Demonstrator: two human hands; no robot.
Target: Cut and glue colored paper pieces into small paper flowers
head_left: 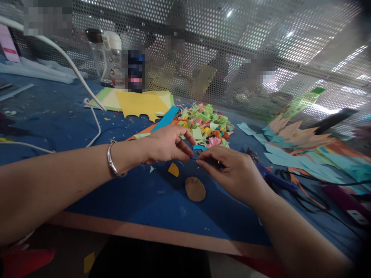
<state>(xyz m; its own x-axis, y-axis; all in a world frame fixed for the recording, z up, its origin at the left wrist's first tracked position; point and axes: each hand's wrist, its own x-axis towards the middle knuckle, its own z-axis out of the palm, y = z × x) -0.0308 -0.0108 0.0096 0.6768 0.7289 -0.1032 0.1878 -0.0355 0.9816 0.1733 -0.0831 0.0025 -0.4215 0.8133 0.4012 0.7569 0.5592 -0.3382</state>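
Note:
My left hand (168,143), with a silver bangle at the wrist, reaches in over the blue table with thumb and fingertips close together. Facing it, my right hand (232,166) is closed in a pinch, its fingertips almost meeting those of the left. Whatever is between the fingertips is too small and dark to name. Just behind them shows a small blue paper piece (199,147); I cannot tell whether it is held. Below the hands lie a brown oval disc (195,189) and an orange-yellow paper scrap (173,170). A blue paper strip (165,119) slants behind my left hand.
Many coloured paper cuttings (205,122) are heaped beyond the hands. Yellow and green sheets (139,102) lie farther back, near clear bottles (113,63). A white cable (62,52) arcs across the left. Light-blue paper strips (301,164) and dark cords (304,200) lie right.

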